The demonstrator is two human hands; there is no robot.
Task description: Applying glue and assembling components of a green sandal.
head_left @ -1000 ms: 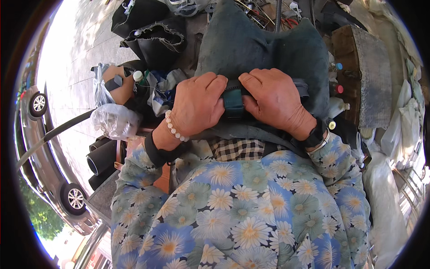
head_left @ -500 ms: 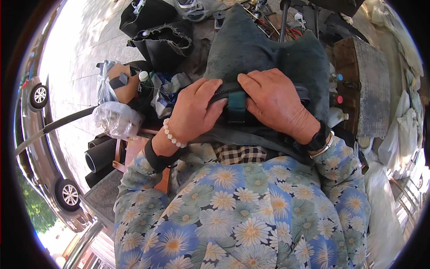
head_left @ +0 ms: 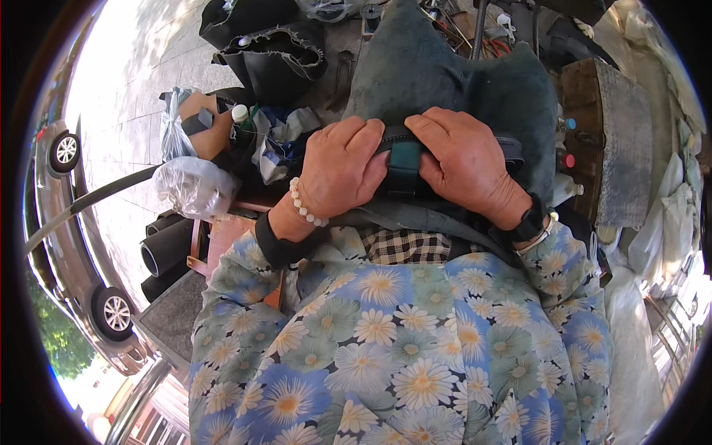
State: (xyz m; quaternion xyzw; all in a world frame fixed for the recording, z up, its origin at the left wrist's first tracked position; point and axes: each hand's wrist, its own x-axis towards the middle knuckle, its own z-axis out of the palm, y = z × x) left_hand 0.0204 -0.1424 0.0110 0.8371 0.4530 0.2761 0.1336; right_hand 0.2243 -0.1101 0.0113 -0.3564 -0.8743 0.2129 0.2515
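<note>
Across my lap lies a black piece with a zip-like edge and a dark green band [head_left: 404, 165] over its middle; its full shape is hidden. My left hand [head_left: 337, 174] is closed on it just left of the band, fingers curled over the top and thumb beneath. To the right of the band, my right hand [head_left: 467, 167] pinches the same edge between thumb and fingers. Under and beyond the hands spreads a dark grey-green cloth [head_left: 415, 74] covering my knees, with a checked fabric [head_left: 408, 247] at my waist.
On the left are a clear plastic bag [head_left: 196, 185], black rolls [head_left: 167, 248] and a white-capped bottle [head_left: 239, 115]. Black torn-edged sacks [head_left: 278, 63] stand farther off. A wooden box [head_left: 623, 141] and small bottles [head_left: 567, 159] are at the right, and tools [head_left: 456, 26] lie beyond my knees.
My left hand has moved right along the black piece, closer to the green band. The right hand stays gripping it. The view has shifted slightly.
</note>
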